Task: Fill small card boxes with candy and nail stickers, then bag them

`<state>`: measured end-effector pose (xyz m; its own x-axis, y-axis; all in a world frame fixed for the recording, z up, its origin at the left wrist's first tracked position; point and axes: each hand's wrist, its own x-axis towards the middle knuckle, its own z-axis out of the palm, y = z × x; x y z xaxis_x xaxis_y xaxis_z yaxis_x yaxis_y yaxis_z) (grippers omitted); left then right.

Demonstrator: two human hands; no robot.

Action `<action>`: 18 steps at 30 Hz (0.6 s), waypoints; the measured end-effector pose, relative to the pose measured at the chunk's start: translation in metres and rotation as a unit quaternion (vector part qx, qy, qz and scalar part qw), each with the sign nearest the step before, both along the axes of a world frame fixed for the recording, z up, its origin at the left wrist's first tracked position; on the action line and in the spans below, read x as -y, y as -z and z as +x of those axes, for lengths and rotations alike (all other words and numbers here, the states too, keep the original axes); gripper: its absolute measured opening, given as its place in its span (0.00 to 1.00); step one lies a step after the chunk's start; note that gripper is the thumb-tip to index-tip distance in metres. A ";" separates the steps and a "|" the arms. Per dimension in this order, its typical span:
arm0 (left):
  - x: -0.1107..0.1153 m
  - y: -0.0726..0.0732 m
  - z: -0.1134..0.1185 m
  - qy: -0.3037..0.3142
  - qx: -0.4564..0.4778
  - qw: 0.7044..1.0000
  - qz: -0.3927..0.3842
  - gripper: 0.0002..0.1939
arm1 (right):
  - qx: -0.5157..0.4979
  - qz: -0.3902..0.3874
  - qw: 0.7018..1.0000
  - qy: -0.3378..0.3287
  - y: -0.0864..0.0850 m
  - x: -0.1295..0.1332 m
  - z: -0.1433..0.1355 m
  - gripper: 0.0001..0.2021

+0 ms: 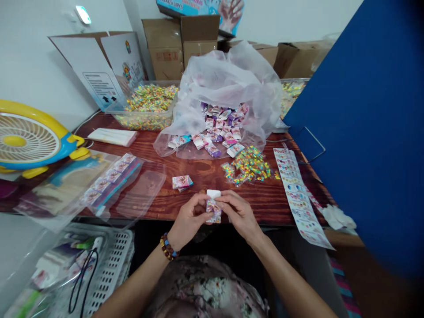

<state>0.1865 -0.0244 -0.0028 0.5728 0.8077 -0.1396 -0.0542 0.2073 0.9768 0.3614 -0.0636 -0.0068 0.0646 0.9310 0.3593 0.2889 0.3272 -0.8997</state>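
Observation:
A small printed box (213, 213) with a raised white flap is held upright near the table's front edge. My left hand (192, 216) grips its left side, thumb across the front. My right hand (239, 213) pinches at its upper right, by the flap. Just beyond my left hand lie a few flat small boxes (180, 182). Farther back, a white translucent bag (228, 75) lies open with several small boxes (221, 126) spilling out. Right of the boxes is a pile of small packets with yellow, green and blue pieces (250, 165).
Plastic tubs of colourful pieces (149, 106) stand behind. At left are a yellow fan (29, 137) and a clear bag with a row of boxes (109, 181). A sticker strip (300, 198) overhangs the right edge beside a blue panel (367, 132). A white basket (111, 265) sits lower left.

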 end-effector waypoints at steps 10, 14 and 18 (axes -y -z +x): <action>0.008 -0.009 0.001 0.024 0.007 1.000 0.015 0.14 | 0.014 -0.060 0.998 0.000 -0.017 0.011 0.004 0.08; 0.010 -0.014 -0.002 0.020 -0.025 0.997 0.074 0.12 | -0.022 -0.144 0.988 -0.043 -0.037 0.003 0.010 0.10; 0.012 -0.017 -0.006 0.025 -0.035 0.995 0.095 0.13 | -0.072 -0.222 0.967 -0.099 -0.049 -0.002 0.014 0.10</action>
